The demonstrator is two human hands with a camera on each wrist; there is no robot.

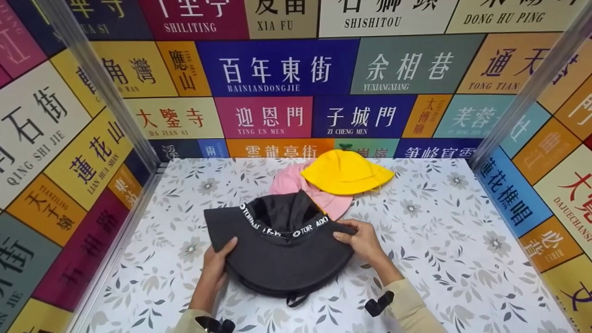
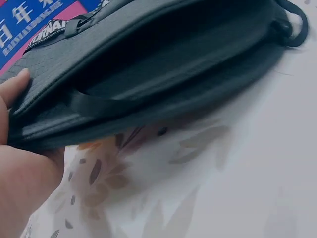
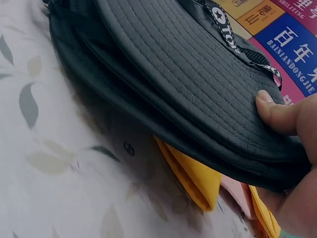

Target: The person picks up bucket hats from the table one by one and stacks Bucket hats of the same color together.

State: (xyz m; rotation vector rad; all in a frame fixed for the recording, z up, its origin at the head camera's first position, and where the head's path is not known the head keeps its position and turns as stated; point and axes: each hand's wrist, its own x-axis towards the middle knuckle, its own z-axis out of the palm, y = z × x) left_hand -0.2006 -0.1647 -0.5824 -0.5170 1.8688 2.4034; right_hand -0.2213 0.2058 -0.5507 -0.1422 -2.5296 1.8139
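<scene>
A black bucket hat is held above the table by both hands, its brim folded together and its white-lettered band facing up. My left hand pinches the brim at the left, thumb on top and fingers beneath. On the other side, my right hand grips the brim the same way. The left wrist view shows a gap between layers of the hat and a thin strap loop. Stacked brim layers of the hat show in the right wrist view. Behind it lie a pink hat and a yellow bucket hat.
A white cloth with grey leaves and flowers covers the table. Colourful panels with printed place names stand around the back and sides. The yellow hat overlaps the pink one near the table's back edge.
</scene>
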